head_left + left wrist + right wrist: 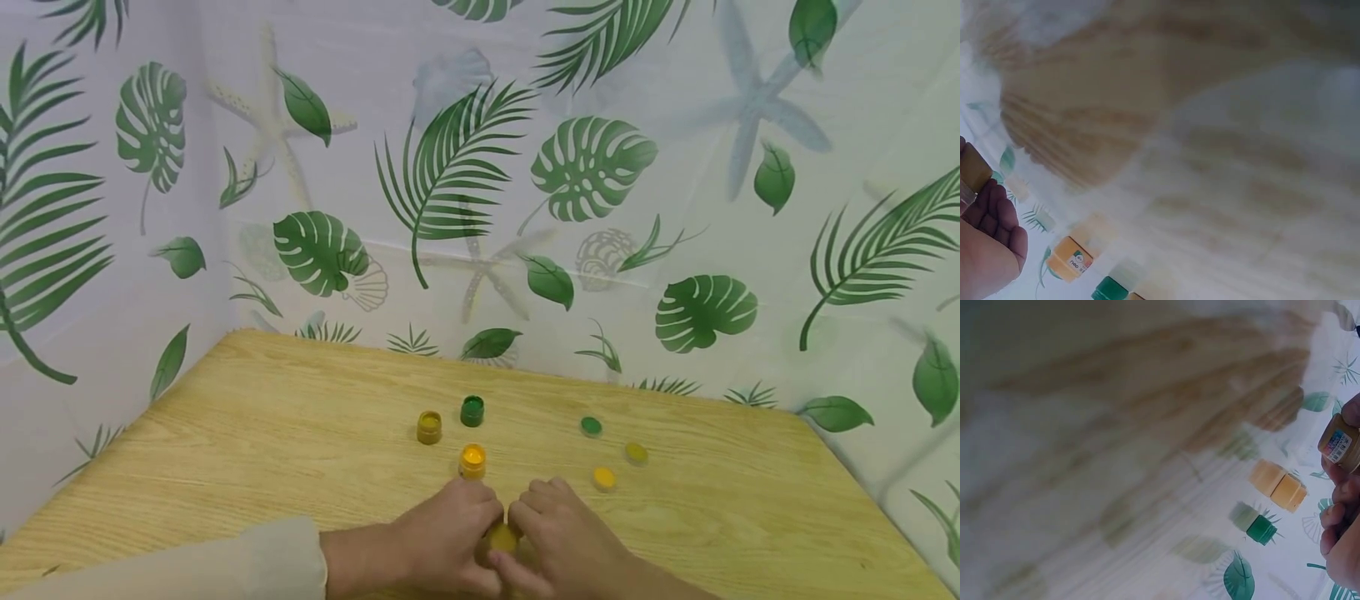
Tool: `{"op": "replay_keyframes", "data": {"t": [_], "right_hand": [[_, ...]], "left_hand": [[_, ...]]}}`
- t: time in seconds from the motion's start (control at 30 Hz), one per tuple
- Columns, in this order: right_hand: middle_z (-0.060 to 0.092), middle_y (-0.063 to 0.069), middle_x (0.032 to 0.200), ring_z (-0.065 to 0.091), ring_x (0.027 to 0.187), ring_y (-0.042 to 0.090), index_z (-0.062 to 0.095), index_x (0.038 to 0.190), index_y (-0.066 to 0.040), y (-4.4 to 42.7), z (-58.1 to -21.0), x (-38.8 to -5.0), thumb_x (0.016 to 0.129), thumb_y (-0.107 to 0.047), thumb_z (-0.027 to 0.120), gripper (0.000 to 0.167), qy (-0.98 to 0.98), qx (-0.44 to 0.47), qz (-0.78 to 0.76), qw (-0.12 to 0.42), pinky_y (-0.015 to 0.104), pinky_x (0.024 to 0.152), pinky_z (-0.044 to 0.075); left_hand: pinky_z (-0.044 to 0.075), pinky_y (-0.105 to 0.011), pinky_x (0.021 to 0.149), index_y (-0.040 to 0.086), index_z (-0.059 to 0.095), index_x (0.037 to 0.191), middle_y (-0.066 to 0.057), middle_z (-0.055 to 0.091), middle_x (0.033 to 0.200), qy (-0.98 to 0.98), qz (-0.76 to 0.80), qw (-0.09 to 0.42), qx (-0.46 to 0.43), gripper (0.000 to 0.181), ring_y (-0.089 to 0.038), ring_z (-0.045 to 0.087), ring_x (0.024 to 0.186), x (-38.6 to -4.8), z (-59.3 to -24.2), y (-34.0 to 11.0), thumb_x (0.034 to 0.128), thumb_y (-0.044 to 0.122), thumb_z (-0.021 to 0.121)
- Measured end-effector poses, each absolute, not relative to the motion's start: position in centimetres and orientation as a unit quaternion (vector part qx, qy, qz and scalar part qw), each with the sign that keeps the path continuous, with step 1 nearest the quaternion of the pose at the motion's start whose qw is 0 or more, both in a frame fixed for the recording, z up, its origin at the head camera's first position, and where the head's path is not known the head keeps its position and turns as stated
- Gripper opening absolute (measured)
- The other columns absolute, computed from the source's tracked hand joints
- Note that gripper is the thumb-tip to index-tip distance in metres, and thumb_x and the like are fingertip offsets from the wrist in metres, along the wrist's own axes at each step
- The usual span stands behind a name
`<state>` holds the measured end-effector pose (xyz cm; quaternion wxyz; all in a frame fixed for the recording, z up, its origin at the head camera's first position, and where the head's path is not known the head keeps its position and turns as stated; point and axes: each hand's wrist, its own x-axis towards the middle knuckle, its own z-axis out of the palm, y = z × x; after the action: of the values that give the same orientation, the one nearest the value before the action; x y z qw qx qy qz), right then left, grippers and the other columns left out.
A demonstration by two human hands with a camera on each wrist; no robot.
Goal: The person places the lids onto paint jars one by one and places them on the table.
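Note:
Near the table's front edge in the head view, a small jar with a mustard-brown top is held between the two hands. My left hand grips it from the left, my right hand from the right, thumbs on the near side. The left wrist view shows the brown jar at the left edge against the left hand's curled fingers. A label faces out on the jar in the right wrist view, above the right hand's fingers. Whether its lid is loose, I cannot tell.
Beyond the hands stand uncapped paint jars: yellow-orange, ochre and green. Right of them lie a green lid, an olive lid and a yellow lid. A leaf-patterned sheet hangs behind the wooden table.

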<state>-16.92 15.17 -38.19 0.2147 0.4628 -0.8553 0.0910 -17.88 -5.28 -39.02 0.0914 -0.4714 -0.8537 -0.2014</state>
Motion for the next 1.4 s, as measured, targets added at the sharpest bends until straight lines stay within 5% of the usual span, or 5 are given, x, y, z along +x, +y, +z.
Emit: {"op": "replay_keyframes", "data": {"t": [0.3, 0.47, 0.87, 1.17, 1.4], "right_hand": [[0.039, -0.018, 0.068, 0.033, 0.066, 0.0, 0.056, 0.074, -0.021, 15.7, -38.2, -16.9, 0.093, -0.045, 0.063, 0.031, -0.883, 0.427, 0.052, 0.189, 0.021, 0.069, 0.034], [0.044, -0.016, 0.07, 0.036, 0.068, 0.001, 0.059, 0.077, -0.02, 16.4, -38.1, -16.9, 0.095, -0.049, 0.059, 0.034, -0.9, 0.404, 0.038, 0.157, 0.025, 0.071, 0.037], [0.04, -0.017, 0.069, 0.034, 0.067, 0.001, 0.058, 0.076, -0.02, 18.7, -38.3, -17.1, 0.092, -0.053, 0.062, 0.037, -0.913, 0.377, 0.018, 0.156, 0.025, 0.069, 0.036], [0.037, -0.017, 0.067, 0.031, 0.065, 0.001, 0.055, 0.074, -0.023, 20.9, -38.3, -17.3, 0.093, -0.051, 0.062, 0.034, -0.93, 0.34, 0.019, 0.137, 0.028, 0.071, 0.034], [0.039, -0.018, 0.068, 0.035, 0.068, -0.001, 0.052, 0.073, -0.025, 22.9, -38.6, -17.3, 0.09, -0.046, 0.067, 0.031, -0.933, 0.317, 0.024, 0.168, 0.033, 0.076, 0.041]], "left_hand": [[0.036, -0.008, 0.064, 0.01, 0.066, 0.081, 0.007, 0.059, 0.073, -0.853, -0.221, 0.1, -0.463, 0.024, 0.003, 0.044, 0.066, -18.4, -39.2, -6.1, 0.0826, 0.033, 0.072], [0.042, -0.018, 0.072, 0.009, 0.065, 0.087, 0.006, 0.057, 0.08, -0.887, -0.197, 0.097, -0.407, 0.029, -0.003, 0.044, 0.073, -18.6, -39.2, -6.8, 0.0842, 0.037, 0.073], [0.049, -0.033, 0.079, 0.006, 0.065, 0.085, 0.002, 0.056, 0.08, -0.914, -0.141, 0.192, -0.328, 0.035, -0.011, 0.052, 0.077, -20.2, -39.3, -7.8, 0.0803, 0.038, 0.076], [0.048, -0.035, 0.076, 0.005, 0.065, 0.081, -0.001, 0.059, 0.076, -0.919, -0.13, 0.197, -0.317, 0.036, -0.013, 0.054, 0.073, -21.4, -39.3, -8.1, 0.0806, 0.039, 0.076], [0.044, -0.031, 0.068, 0.008, 0.057, 0.069, 0.002, 0.05, 0.067, -0.923, -0.117, 0.193, -0.312, 0.037, -0.01, 0.042, 0.063, -22.1, -39.4, -8.0, 0.0793, 0.038, 0.075]]}}
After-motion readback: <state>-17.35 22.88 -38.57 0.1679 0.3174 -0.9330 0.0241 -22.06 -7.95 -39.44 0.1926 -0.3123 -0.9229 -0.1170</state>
